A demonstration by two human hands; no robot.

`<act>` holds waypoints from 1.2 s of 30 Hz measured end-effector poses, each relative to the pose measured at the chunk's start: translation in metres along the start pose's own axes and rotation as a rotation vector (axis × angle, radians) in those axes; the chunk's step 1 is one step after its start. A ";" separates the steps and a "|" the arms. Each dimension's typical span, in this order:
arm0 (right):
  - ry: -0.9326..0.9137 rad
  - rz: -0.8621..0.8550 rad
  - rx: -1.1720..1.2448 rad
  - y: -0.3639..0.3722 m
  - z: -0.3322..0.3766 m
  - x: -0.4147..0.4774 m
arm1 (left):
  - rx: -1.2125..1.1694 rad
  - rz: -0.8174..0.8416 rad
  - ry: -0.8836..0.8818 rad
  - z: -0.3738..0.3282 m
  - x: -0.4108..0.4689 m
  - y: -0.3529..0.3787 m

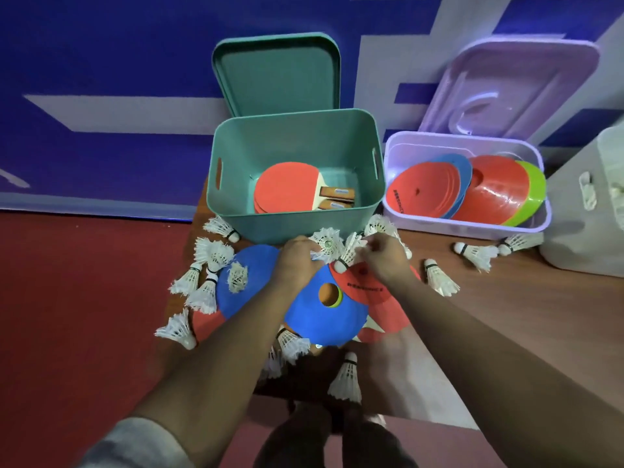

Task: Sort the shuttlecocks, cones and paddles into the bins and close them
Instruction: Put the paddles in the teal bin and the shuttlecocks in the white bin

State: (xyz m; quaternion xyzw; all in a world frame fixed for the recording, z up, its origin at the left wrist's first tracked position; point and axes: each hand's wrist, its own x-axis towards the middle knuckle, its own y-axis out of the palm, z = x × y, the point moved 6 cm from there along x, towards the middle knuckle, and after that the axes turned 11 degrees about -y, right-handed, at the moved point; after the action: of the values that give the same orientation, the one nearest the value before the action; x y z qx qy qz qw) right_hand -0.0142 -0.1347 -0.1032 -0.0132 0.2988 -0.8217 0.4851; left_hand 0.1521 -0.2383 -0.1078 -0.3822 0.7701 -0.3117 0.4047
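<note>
Shuttlecocks first: two in hand, at the near edge of the green bin [293, 231], above the loose cones. I judge them almost weightless, the feather skirts brittle and quick to crush or bend, the cork noses firm, so the nose or the base of the skirt is the place to grip, and lightly. My left hand [297, 261] has its fingers curled round one shuttlecock [327, 243], skirt end outward. My right hand [385, 260] pinches the feathers of a second shuttlecock [349, 253], whose white nose points down toward the red cone [368, 292]. The two hands are close together, nearly meeting over the pile; whether they touch I cannot tell. Under them a blue cone [314, 319] with a round hole overlaps the red one; another blue cone [243, 288] lies to the left with a shuttlecock resting on it. The cones look thin, flexible and easy to stack. More shuttlecocks lie scattered: a cluster on the left [212, 255], a few on the right [476, 253], one near me [347, 380]. The green bin holds paddles [287, 187], its lid [277, 76] leaning upright behind it. To the right, the lilac bin [466, 228] holds stacked cones [493, 190], its lid [513, 82] propped behind. A pale bin [580, 238] stands at the far right; contents unclear.
</note>
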 end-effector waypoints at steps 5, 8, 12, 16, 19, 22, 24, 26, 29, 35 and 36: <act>-0.137 -0.124 0.145 -0.023 0.017 -0.027 | -0.374 0.079 0.021 0.007 -0.018 -0.027; -0.103 -0.130 0.207 -0.030 0.023 -0.052 | -0.660 0.205 -0.146 0.013 -0.030 -0.031; -0.093 -0.087 0.218 -0.026 0.029 -0.082 | -1.043 0.385 -0.273 -0.001 -0.047 -0.039; -0.161 -0.009 0.183 -0.022 0.043 -0.100 | -0.758 0.405 -0.063 -0.019 -0.056 -0.050; -0.208 0.032 0.154 -0.027 0.055 -0.110 | -0.714 0.338 0.013 -0.029 -0.053 -0.060; -0.199 0.060 0.148 -0.033 0.056 -0.113 | -0.706 0.311 0.051 -0.035 -0.054 -0.065; -0.227 0.071 0.177 -0.035 0.055 -0.115 | -0.594 0.301 0.086 -0.037 -0.058 -0.059; -0.262 0.096 0.201 -0.038 0.055 -0.115 | -0.416 0.282 0.168 -0.043 -0.066 -0.050; -0.260 0.137 0.224 -0.041 0.050 -0.114 | -0.280 0.303 0.277 -0.061 -0.080 -0.038; -0.252 0.054 0.473 -0.079 0.017 -0.109 | -0.559 0.470 0.092 -0.101 -0.109 -0.003; -0.233 0.071 0.543 -0.084 0.011 -0.109 | -0.625 0.545 0.086 -0.107 -0.116 0.006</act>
State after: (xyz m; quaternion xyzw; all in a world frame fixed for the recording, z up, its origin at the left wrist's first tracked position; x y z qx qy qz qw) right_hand -0.0193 -0.0228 -0.0226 0.0336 0.0106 -0.8470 0.5304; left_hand 0.1017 -0.1196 -0.0171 -0.2555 0.9167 0.0397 0.3045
